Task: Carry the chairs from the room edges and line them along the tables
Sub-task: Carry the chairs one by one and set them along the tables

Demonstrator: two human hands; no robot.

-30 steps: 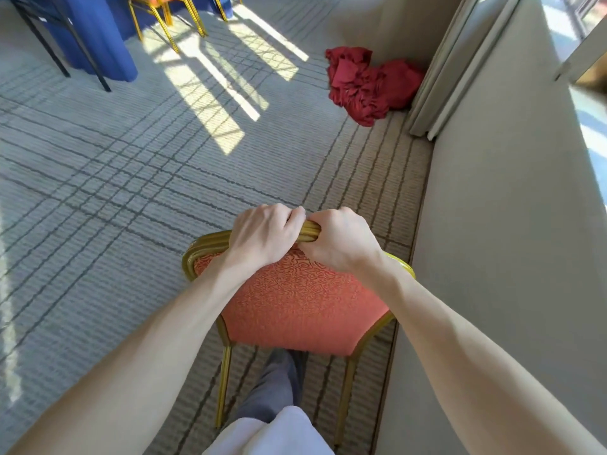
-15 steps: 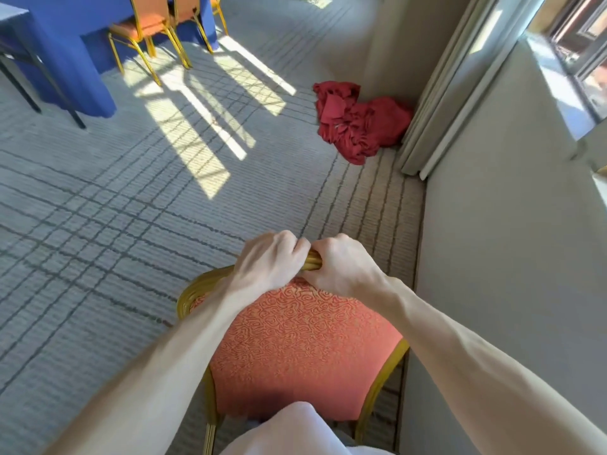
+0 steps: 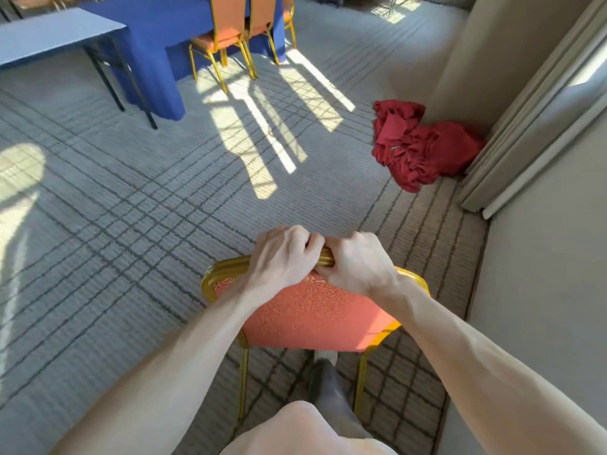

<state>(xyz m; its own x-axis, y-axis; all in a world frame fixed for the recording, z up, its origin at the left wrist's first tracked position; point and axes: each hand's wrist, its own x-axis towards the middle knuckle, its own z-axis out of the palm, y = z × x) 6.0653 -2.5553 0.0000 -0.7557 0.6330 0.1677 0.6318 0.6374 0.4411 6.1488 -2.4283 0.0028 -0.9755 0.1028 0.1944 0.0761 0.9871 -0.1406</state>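
Note:
An orange-backed chair [image 3: 312, 316] with a gold metal frame stands right in front of me, its back towards me. My left hand [image 3: 282, 257] and my right hand [image 3: 358, 264] grip the top rail of its backrest side by side, fingers curled over the rail. The chair's seat is hidden behind the backrest; two gold legs show below. Far ahead, a table draped in blue cloth [image 3: 154, 37] has matching orange chairs [image 3: 226, 31] lined along it.
A bare grey folding table [image 3: 49, 41] on black legs stands at the far left. A heap of red cloth [image 3: 420, 146] lies on the carpet by the wall and curtain [image 3: 532, 126] to the right. Open striped carpet stretches between me and the tables.
The view has lifted and moved forward, so the blue table and its chairs now show more fully. Both hands keep the same grip on the chair's top rail.

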